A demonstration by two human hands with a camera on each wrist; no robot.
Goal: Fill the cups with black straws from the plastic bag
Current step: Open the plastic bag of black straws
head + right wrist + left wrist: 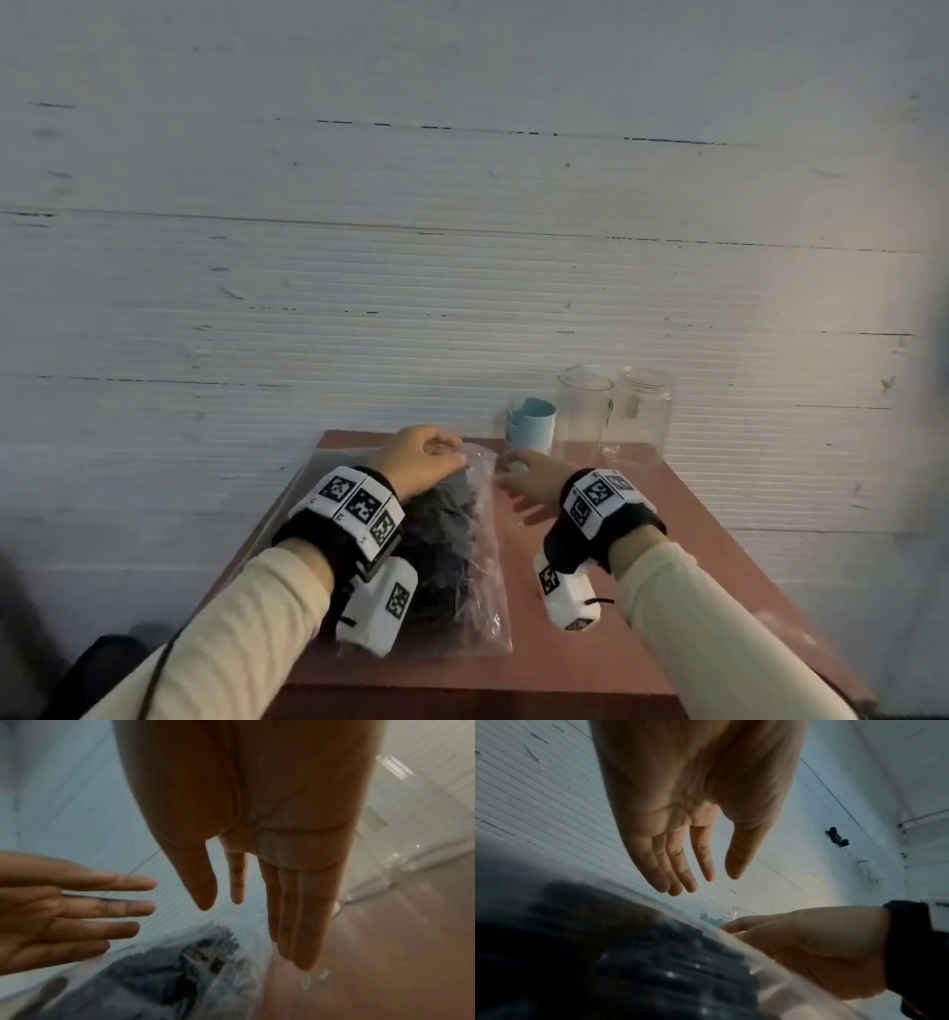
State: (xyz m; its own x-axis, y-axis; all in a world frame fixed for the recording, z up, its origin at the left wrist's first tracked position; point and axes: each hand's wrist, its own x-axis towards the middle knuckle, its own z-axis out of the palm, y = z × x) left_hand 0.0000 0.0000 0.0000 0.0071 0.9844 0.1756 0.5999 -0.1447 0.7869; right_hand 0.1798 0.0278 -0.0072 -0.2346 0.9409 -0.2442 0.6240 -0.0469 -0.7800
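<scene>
Straws (441, 539) in plastic bag (482, 565); left hand (421, 460), right hand (531, 475) above, fingers straight, holding nothing; no legible writing.

— What fills the top?
— The right hand (270, 821), palm toward the camera, fingers straight and hanging down.
— And at the left edge?
— The left hand (64, 912), fingers spread flat.
— Below them?
— A clear plastic bag (231, 973) of black straws (185, 971) on the reddish table (398, 963).

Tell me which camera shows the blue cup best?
The head view: the blue cup stands whole at the table's far edge beside two clear cups. The left wrist view catches only a blurred blue scrap; the right wrist view misses it.
</scene>
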